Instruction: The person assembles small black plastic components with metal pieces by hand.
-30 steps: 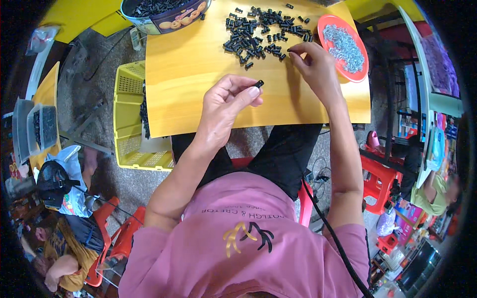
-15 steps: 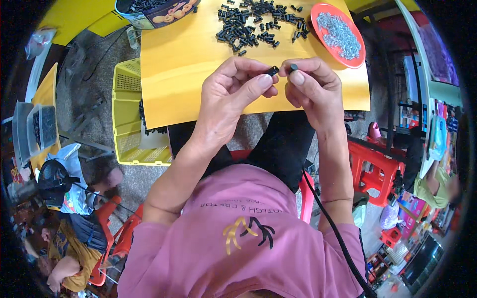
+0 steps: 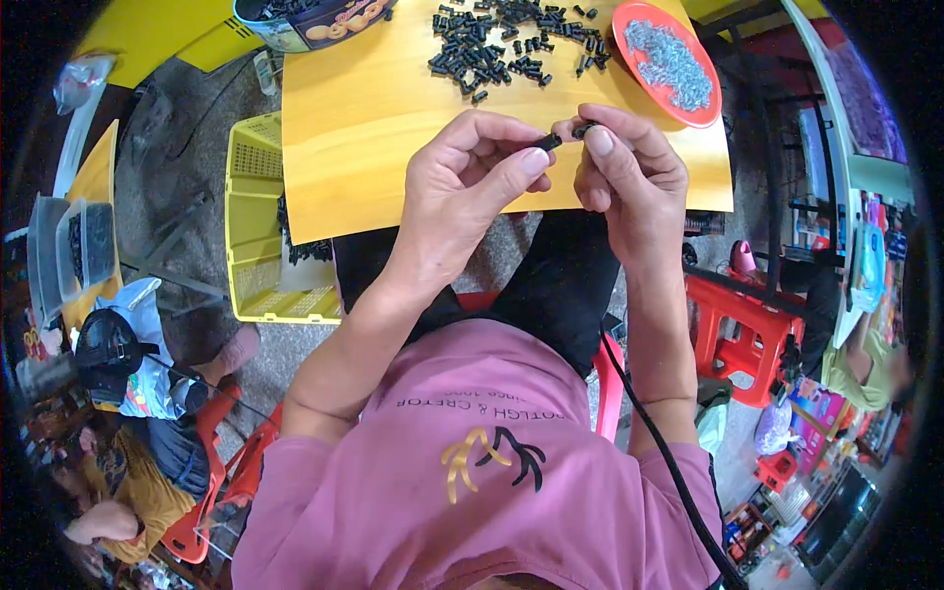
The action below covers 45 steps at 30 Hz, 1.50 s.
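Between the thumb and fingers of my left hand [image 3: 477, 172] is a small black plastic part [image 3: 548, 144], its end pointing right. My right hand [image 3: 629, 162] pinches another small black piece [image 3: 582, 130] close beside it, a narrow gap apart. Both hands are over the near part of the yellow table [image 3: 344, 167]. Beyond them lies a loose heap of similar black parts [image 3: 472, 49]. At the far right an orange-red plate [image 3: 710, 110] holds a pile of small silvery metal pieces [image 3: 674, 64]. Fingertips partly cover both held pieces.
A round tin [image 3: 295, 37] with black parts stands at the table's far left corner. Below the left edge sits a yellow crate [image 3: 258, 216]. Red stools [image 3: 737, 339] are to the right. A person [image 3: 138, 492] sits at the lower left. A black cable [image 3: 654, 442] runs past my right arm.
My right hand has shifted slightly up and right, turning its piece. The black part in my left hand has moved a little right and tilted upward.
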{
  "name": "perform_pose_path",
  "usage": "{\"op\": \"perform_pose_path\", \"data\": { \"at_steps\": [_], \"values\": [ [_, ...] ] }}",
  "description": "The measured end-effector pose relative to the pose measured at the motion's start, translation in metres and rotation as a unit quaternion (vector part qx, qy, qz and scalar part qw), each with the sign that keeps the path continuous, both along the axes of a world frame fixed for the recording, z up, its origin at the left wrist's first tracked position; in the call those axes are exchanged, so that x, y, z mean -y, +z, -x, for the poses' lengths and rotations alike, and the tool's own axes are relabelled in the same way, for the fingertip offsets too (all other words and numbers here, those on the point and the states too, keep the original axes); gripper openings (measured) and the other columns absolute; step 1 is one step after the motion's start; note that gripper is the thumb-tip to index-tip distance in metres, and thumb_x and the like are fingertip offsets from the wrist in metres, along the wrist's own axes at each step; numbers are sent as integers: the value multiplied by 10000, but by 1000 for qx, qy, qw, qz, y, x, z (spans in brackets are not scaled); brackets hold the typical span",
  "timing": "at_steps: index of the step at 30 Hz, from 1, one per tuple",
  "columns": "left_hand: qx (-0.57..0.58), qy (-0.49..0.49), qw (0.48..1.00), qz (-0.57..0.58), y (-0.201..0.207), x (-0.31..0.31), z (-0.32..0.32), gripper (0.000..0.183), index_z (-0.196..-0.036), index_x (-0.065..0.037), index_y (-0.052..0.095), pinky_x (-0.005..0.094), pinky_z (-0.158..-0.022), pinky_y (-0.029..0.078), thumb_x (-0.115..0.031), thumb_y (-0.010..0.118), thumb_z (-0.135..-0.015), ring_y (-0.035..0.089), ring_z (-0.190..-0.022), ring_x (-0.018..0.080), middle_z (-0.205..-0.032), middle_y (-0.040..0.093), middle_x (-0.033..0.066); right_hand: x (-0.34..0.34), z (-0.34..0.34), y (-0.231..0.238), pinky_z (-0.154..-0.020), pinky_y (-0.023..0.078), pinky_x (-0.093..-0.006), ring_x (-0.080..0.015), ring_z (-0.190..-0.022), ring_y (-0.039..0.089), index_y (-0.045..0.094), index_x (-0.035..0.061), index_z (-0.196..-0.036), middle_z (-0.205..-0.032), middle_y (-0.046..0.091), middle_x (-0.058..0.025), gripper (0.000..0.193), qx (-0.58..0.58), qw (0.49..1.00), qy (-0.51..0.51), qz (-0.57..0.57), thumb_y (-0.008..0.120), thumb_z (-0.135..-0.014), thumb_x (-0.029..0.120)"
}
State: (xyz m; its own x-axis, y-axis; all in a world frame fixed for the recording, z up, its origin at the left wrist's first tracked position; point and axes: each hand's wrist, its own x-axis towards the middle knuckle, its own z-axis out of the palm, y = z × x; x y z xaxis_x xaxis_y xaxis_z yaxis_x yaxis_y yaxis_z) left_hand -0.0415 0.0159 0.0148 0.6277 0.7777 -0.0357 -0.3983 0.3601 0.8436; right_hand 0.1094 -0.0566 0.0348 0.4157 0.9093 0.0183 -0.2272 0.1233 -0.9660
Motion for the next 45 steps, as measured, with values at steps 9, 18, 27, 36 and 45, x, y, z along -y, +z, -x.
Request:
{"op": "perform_pose_path", "data": {
  "at_steps": [9, 18, 27, 36, 45],
  "values": [
    [-37, 14, 999, -37, 1, 1, -1, 162, -1003, -11, 597, 218, -685, 512, -58, 666, -864, 624, -752, 94, -836, 637, 47, 2, 8, 2, -549, 441, -187, -46, -635, 544, 678, 9, -992, -916, 687, -50, 159, 16, 1000, -20, 8, 686, -853, 87],
    [-47, 23, 996, -67, 3, 4, -1, 144, -1001, -13, 607, 214, -682, 506, -56, 658, -873, 615, -751, 83, -825, 640, 40, 4, 7, 3, -548, 436, -180, -35, -639, 537, 682, 14, -979, -869, 672, -20, 148, 107, 993, -31, 31, 694, -851, 85],
    [-52, 6, 997, -63, 0, 2, -1, 132, -980, -14, 616, 221, -683, 524, -68, 666, -871, 632, -746, 92, -814, 642, 42, 5, -4, 11, -554, 447, -191, -58, -682, 565, 686, 6, -908, -861, 651, -39, 100, 220, 975, 5, -32, 696, -810, -6],
    [-78, -43, 992, -88, 8, -2, 5, 134, -948, 8, 625, 221, -674, 525, -74, 682, -859, 633, -726, 91, -800, 650, 47, 3, -20, 29, -620, 491, -281, -193, -708, 626, 682, 9, -864, -771, 637, -83, 132, 471, 875, 67, -91, 721, -738, -10],
    [-29, -72, 997, -3, -7, -9, -1, 117, -951, 13, 625, 244, -695, 528, -67, 661, -872, 634, -726, 107, -807, 654, 65, 5, -10, 2, -587, 503, -229, -106, -691, 602, 666, -10, -957, -855, 653, -68, 108, 211, 976, 43, -14, 654, -854, 20]
  ]
}}
